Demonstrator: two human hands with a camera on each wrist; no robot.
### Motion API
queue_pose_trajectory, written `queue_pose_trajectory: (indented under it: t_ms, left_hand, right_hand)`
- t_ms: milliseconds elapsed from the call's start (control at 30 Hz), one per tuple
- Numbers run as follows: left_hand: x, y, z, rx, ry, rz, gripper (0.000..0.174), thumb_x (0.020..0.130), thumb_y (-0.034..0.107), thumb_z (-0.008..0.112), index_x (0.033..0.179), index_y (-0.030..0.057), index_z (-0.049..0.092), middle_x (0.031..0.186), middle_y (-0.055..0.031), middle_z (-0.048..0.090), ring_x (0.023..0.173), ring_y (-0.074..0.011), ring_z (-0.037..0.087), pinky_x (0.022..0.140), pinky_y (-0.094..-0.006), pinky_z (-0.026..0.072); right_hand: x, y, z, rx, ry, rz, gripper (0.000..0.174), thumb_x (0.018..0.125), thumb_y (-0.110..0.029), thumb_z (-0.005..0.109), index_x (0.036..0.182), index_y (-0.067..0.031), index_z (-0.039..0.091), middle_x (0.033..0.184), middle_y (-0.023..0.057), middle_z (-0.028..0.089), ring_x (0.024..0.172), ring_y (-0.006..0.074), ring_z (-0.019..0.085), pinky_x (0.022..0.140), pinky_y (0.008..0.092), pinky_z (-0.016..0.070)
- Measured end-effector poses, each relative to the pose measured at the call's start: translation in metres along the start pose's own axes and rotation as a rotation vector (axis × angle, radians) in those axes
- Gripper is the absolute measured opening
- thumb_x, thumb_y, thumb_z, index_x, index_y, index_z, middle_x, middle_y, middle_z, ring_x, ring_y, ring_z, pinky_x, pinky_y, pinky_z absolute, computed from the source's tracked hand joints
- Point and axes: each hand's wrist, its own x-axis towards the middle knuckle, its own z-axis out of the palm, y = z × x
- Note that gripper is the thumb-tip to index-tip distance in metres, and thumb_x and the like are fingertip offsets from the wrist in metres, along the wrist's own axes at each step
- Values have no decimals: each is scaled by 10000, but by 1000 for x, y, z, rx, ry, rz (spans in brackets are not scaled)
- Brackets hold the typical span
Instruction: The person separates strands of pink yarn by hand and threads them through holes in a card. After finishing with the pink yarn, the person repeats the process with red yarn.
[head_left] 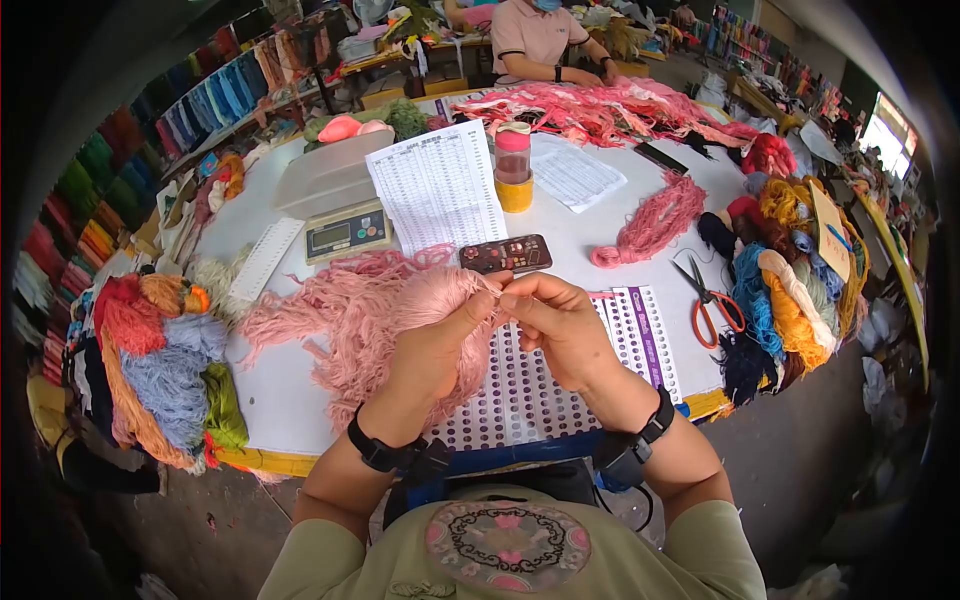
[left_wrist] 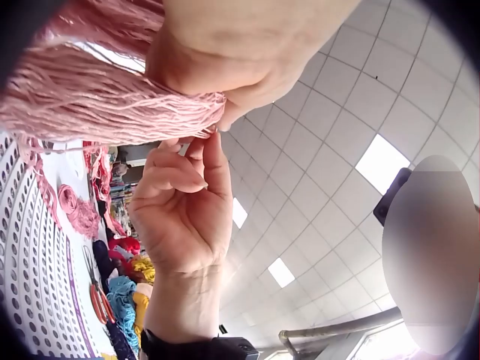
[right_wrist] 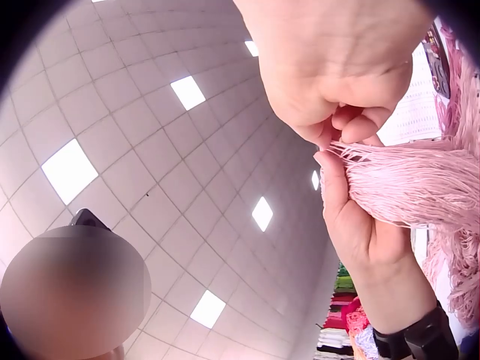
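A hank of pale pink yarn (head_left: 432, 298) is held up over the table by my left hand (head_left: 432, 352), whose fingers curl round it near its looped end. My right hand (head_left: 572, 328) meets the left at that end, thumb and forefinger pinching strands there. In the left wrist view the hank (left_wrist: 112, 101) stretches out sideways from the left hand (left_wrist: 240, 52), and the right hand (left_wrist: 187, 210) reaches up to its tip. The right wrist view shows a few strands (right_wrist: 352, 152) drawn together between both hands' fingertips. Beneath lies a loose pile of darker pink yarn (head_left: 330, 325).
Perforated white cards (head_left: 520, 395) lie under my hands. A phone (head_left: 505, 254), a digital scale (head_left: 346, 234), a printed sheet (head_left: 437, 187) and a jar (head_left: 513, 160) stand beyond. Orange-handled scissors (head_left: 712, 308) and mixed yarn (head_left: 790, 290) are at right. Another person (head_left: 540, 45) sits opposite.
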Motion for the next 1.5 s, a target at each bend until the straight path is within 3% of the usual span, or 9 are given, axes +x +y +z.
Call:
queue_pose_trajectory:
  t_ms: [67, 300, 433, 600, 667, 767, 967, 1300, 1500]
  left_hand:
    - [0, -5, -5, 101, -6, 30, 257, 930, 142, 581, 1110, -40, 597, 1240, -147, 577, 1125, -197, 545, 996, -339, 407]
    - [1, -3, 0, 82, 42, 3, 291, 965, 151, 526, 1164, -60, 536, 1233, -155, 560, 1111, -206, 552, 971, -327, 453]
    - [3, -6, -13, -188, -92, 2, 381, 968, 229, 527, 1211, -65, 516, 1206, -147, 572, 1121, -208, 553, 981, -339, 445]
    - [2, -7, -5, -179, -50, -15, 431, 971, 286, 516, 1221, -65, 505, 1179, -147, 574, 1096, -206, 560, 968, -342, 446]
    - [3, -10, -9, 34, -101, 22, 525, 955, 393, 514, 1234, -51, 510, 1285, -151, 531, 1183, -210, 507, 1028, -356, 385]
    - [4, -10, -2, -117, -42, 10, 390, 976, 276, 510, 1190, -50, 524, 1125, -137, 586, 1016, -195, 575, 908, -326, 467]
    - [7, -14, -15, -65, -96, 94, 388, 971, 344, 499, 1109, -14, 562, 1086, -112, 609, 981, -203, 596, 892, -327, 479]
    - [3, -18, -4, -126, -94, 48, 430, 975, 363, 475, 1176, -12, 538, 1167, -109, 568, 1086, -191, 543, 980, -340, 424]
    - [3, -14, -1, -52, -44, 71, 372, 995, 294, 465, 1188, -16, 536, 1146, -113, 579, 1049, -185, 555, 951, -325, 440]
  right_hand:
    - [0, 2, 0, 4, -4, -3, 79, 867, -107, 650, 930, -60, 660, 808, -2, 641, 622, 29, 517, 519, 174, 409]
    - [3, 2, -5, 187, -49, 68, 106, 931, -184, 568, 913, -90, 615, 759, -29, 600, 577, 27, 484, 514, 183, 406]
    - [1, 0, 0, 176, 45, 86, 115, 941, -205, 555, 908, -105, 600, 756, -32, 585, 575, 30, 486, 513, 180, 410]
    - [0, -2, 6, -188, 8, 21, 88, 912, -191, 608, 932, -106, 618, 787, -59, 575, 628, 2, 482, 536, 157, 410]
    - [1, -2, 7, -255, -8, 0, 97, 913, -188, 611, 948, -98, 621, 808, -56, 592, 649, 1, 498, 542, 158, 415]
    - [1, 0, 5, -279, -20, -14, 89, 907, -177, 616, 946, -97, 621, 814, -61, 591, 648, -1, 486, 542, 156, 413]
    - [3, 1, 0, 2, -5, 45, 79, 914, -176, 604, 910, -98, 599, 790, -64, 578, 597, 0, 447, 525, 157, 402]
    - [1, -3, 5, -232, -5, 24, 109, 913, -187, 619, 982, -103, 617, 805, -54, 595, 596, 0, 458, 526, 154, 398]
    - [1, 1, 2, 18, 39, 39, 89, 917, -187, 608, 956, -107, 611, 747, -58, 545, 589, 6, 454, 518, 160, 394]
